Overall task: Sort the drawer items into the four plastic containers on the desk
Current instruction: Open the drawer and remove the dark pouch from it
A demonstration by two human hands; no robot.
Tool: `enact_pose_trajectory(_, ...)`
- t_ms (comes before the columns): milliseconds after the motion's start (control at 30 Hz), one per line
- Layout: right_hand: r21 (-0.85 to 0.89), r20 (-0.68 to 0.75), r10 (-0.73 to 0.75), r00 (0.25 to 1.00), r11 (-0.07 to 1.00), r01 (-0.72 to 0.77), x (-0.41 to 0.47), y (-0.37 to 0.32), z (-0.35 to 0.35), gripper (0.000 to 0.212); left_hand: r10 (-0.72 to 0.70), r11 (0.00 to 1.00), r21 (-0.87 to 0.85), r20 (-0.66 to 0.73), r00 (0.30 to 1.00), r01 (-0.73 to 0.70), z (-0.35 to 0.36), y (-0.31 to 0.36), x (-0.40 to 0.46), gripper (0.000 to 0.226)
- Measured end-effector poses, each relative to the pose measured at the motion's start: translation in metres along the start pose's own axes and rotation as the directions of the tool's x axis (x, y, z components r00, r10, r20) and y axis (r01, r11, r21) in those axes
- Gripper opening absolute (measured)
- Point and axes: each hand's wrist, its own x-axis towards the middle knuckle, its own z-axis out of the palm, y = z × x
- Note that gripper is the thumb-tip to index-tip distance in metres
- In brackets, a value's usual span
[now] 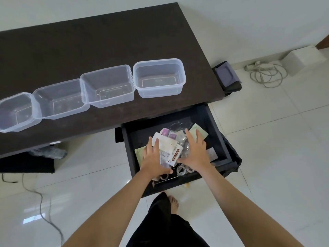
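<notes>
1. Bench (99, 38): dark wood top. Four clear plastic containers stand on it in a row along the near edge, all upright and lidless, with nothing visible inside.
2. The far-left container (17, 113) is partly cut off by the frame edge. The second container (60, 100) sits just beside it, rims touching or overlapping. The third container (107, 85) touches the second. The fourth container (159, 77) stands at the right end, just beside the third.
3. Drawer (216, 138): black, pulled out from under the bench on its right side. The items to be sorted all lie inside it in a loose pile.
4. Contents that can be made out: a white packet marked "STICKY NOTE" (175, 155), a purple packet (168, 133), pale green paper (197, 131) at the back, clear plastic wrapping, and tape rolls (183, 169) at the front. Other pieces are too jumbled to identify.
5. Left hand (153, 155): grip released, fingers straight and spread, palm down on the left side of the pile.
6. Right hand (195, 151): grip released, fingers straight and spread, palm down on the right side of the pile. The sticky note packet lies between the two hands.
7. Floor: white tiles. A coiled pale cable (265, 73) lies right of the bench, and a dark cord (44, 211) runs across at lower left.
</notes>
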Motion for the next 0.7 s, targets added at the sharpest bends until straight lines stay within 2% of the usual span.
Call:
enact_pose_trajectory(100, -0.187, 0.149, 0.013, 0.989, 0.982, 0.015, 0.026, -0.004, -0.001, 0.135, 0.024, 0.999, 0.040, 0.109, 0.994, -0.028, 0.002, 0.000, 0.023, 0.145)
enact_pose_trajectory(167, -0.251, 0.249, 0.044, 0.967, 0.968, 0.020, 0.039, -0.006, 0.000, 0.136, 0.023, 0.995, 0.089, 0.162, 0.986, -0.038, 0.005, 0.003, 0.034, 0.142)
enact_pose_trajectory(233, -0.302, 0.296, 0.069, 0.953, 0.953, 0.024, 0.048, -0.005, 0.006, 0.127, 0.005, 0.990, 0.135, 0.195, 0.981, -0.032, 0.007, 0.006, 0.041, 0.131)
enact_pose_trajectory(300, -0.324, 0.243, 0.035, 0.969, 0.945, 0.047, 0.051, 0.001, 0.015, 0.104, 0.001, 0.985, 0.171, 0.186, 0.983, -0.033, 0.010, 0.006, 0.045, 0.114)
enact_pose_trajectory(367, -0.254, 0.155, -0.034, 0.987, 0.964, 0.073, 0.052, 0.008, 0.018, 0.076, 0.024, 0.985, 0.167, 0.140, 0.990, -0.048, 0.011, 0.004, 0.047, 0.092)
enact_pose_trajectory(467, -0.140, 0.113, -0.084, 0.990, 0.985, 0.099, 0.054, 0.018, 0.014, 0.057, 0.032, 0.999, 0.040, 0.086, 0.996, -0.035, 0.008, -0.001, 0.050, 0.061)
enact_pose_trajectory(700, 0.131, 0.014, -0.080, 0.997, 0.988, 0.077, 0.051, 0.017, -0.007, 0.022, 0.040, 0.994, -0.102, -0.085, 0.996, -0.048, -0.012, -0.003, 0.049, 0.040)
